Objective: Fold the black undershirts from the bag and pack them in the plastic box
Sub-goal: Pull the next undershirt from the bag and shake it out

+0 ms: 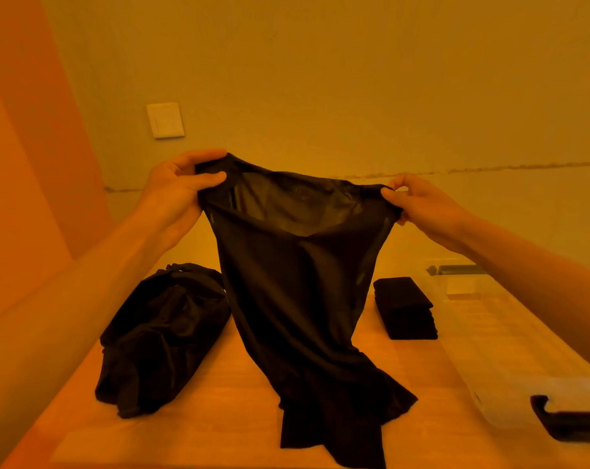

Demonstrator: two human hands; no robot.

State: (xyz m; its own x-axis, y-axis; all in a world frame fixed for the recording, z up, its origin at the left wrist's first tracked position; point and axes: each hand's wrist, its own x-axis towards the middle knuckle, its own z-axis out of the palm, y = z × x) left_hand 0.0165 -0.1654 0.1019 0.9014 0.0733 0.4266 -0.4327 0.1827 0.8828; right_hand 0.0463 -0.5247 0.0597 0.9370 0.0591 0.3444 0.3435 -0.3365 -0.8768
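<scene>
Left hand: we saw the left hand [175,184] raised above the table, thumb and curled fingers pinching one upper corner of the black undershirt [297,282].
Right hand: the right hand [422,204] was held at about the same height, its fingers curled round the opposite upper corner, so the top edge was stretched between the two hands.
Undershirt: it hung in the air in front of the wall; the fabric was thin enough that we saw light through its upper part. Its lower end trailed down and lay crumpled on the table [219,418], near the front edge.
Bag: a soft black bag [158,336] lay on its side on the table to the left of the hanging garment, close beside it.
Folded stack: a neat pile of folded black undershirts [403,308] sat to the right of the hanging one, next to the box; we could not tell whether it touched the box wall.
Plastic box: the clear plastic box [489,367] stood along the right side of the table, with a dark latch [571,421] at its near end.
Background: a pale switch plate [165,120] was fixed to the wall behind the left hand.
</scene>
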